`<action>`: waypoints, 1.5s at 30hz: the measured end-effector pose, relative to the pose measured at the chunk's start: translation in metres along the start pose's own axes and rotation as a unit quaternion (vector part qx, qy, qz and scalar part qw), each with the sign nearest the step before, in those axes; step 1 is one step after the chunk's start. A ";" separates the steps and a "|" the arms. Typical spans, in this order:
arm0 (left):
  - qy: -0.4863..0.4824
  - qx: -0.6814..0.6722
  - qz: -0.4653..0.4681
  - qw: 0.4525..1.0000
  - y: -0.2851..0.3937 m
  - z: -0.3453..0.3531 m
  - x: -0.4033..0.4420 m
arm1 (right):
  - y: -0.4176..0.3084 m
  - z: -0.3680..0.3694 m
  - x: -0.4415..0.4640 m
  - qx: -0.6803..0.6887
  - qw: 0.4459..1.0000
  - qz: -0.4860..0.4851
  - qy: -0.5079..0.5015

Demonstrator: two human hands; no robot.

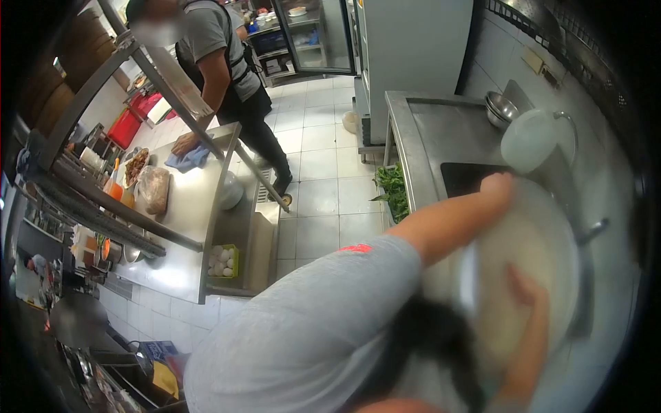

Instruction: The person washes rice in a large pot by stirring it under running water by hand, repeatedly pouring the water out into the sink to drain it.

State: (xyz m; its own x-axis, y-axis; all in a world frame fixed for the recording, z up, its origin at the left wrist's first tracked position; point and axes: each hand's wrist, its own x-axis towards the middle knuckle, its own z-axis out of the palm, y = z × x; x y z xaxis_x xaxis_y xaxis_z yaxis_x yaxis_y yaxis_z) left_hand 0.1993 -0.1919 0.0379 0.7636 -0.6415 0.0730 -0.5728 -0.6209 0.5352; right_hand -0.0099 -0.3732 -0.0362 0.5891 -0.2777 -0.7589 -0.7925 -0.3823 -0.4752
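A large round metal basin [575, 258] sits at the sink on the right, with cloudy, pale contents. My left arm, in a grey sleeve, reaches across to the basin's far rim, where my left hand [497, 189] is closed on the edge, fingers partly hidden. Inside the basin, my right hand [529, 289] is low over the pale contents, its thumb and fingers apart and slightly blurred. I cannot tell whether it touches what is in there. A translucent round bowl or lid [529, 141] leans just beyond my left hand.
Metal bowls [502, 109] stand on the steel counter [454, 131]. Leafy greens [391, 193] sit beside it, low down. Across the tiled aisle, a co-worker's hand [184, 143] rests on a blue cloth [189, 158]; eggs [222, 261] sit on the shelf below.
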 end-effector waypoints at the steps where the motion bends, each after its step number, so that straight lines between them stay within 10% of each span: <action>1: 0.013 0.001 0.006 1.000 -0.004 0.008 0.005 | -0.002 0.001 0.001 0.001 1.000 0.002 -0.001; 23: -0.067 0.248 0.075 0.963 0.029 -0.003 0.035 | -0.040 -0.026 -0.048 0.020 0.996 0.072 -0.057; 45: -0.055 0.177 0.028 0.982 0.029 -0.004 0.006 | -0.048 0.005 -0.079 -0.071 0.996 0.003 -0.059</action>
State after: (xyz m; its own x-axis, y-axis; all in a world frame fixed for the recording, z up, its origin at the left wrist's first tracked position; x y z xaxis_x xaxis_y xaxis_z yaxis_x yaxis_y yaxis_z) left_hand 0.1884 -0.2121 0.0572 0.7027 -0.7114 -0.0084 -0.6951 -0.6890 0.2053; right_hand -0.0193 -0.3287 0.0448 0.5551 -0.1786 -0.8124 -0.7609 -0.5035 -0.4092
